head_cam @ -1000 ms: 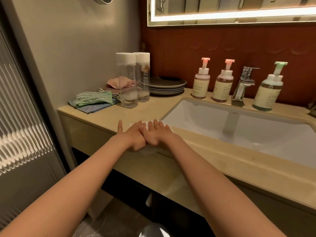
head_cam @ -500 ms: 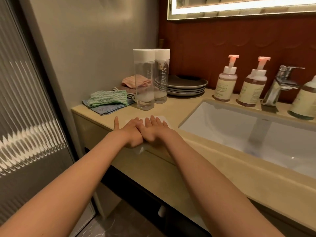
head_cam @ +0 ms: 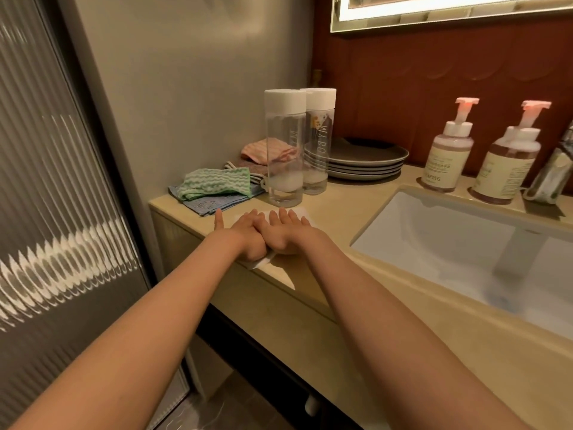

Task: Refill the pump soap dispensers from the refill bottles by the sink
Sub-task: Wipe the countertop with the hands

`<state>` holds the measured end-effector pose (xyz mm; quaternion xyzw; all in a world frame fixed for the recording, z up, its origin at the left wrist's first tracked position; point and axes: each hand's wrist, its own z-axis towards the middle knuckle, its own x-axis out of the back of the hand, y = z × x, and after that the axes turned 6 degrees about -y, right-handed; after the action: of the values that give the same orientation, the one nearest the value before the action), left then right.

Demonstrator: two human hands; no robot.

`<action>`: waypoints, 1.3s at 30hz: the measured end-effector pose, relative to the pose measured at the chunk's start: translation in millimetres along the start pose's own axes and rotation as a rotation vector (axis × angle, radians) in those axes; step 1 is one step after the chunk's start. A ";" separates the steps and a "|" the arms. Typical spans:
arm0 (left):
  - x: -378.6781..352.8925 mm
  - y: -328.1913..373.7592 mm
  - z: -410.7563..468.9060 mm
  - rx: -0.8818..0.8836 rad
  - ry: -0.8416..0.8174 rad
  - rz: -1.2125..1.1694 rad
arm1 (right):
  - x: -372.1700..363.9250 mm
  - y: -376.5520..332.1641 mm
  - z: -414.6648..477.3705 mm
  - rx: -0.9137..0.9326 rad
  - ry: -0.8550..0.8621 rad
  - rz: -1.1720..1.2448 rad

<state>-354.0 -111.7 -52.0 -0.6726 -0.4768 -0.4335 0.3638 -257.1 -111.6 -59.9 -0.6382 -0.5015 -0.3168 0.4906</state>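
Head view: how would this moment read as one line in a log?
left hand, right hand: flat on white sheet | refill bottles: capped, untouched | dispensers: pumps on

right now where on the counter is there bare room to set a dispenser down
Bare counter between the clear bottles, the plates and the sink. Also the front ledge past the right hand, along the sink. Crowded: the wall corner with cloths, behind the sink with dispensers.

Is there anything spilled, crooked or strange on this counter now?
Nothing is spilled or tipped. Only small things: the white sheet under the left hand and right hand pokes one corner over the front edge of the counter, and a stack of grey plates sits beside the refill bottles, unusual at a washbasin.
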 end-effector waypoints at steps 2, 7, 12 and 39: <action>-0.1 -0.3 0.4 0.000 0.001 0.007 | -0.7 -0.2 -2.2 0.010 0.006 -0.004; -0.5 3.3 2.3 0.003 -0.027 -0.003 | -2.6 10.4 -18.0 0.037 -0.027 -0.014; 0.9 20.9 2.5 -0.035 -0.043 0.011 | 0.4 26.9 -27.9 0.014 -0.032 -0.010; 57.1 147.2 104.9 -0.237 -0.001 -0.009 | 76.8 169.2 40.6 -0.230 0.007 -0.041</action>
<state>-178.7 -39.6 -47.8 -0.7088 -0.4256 -0.4882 0.2796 -77.0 -50.5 -56.1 -0.6790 -0.4729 -0.3845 0.4092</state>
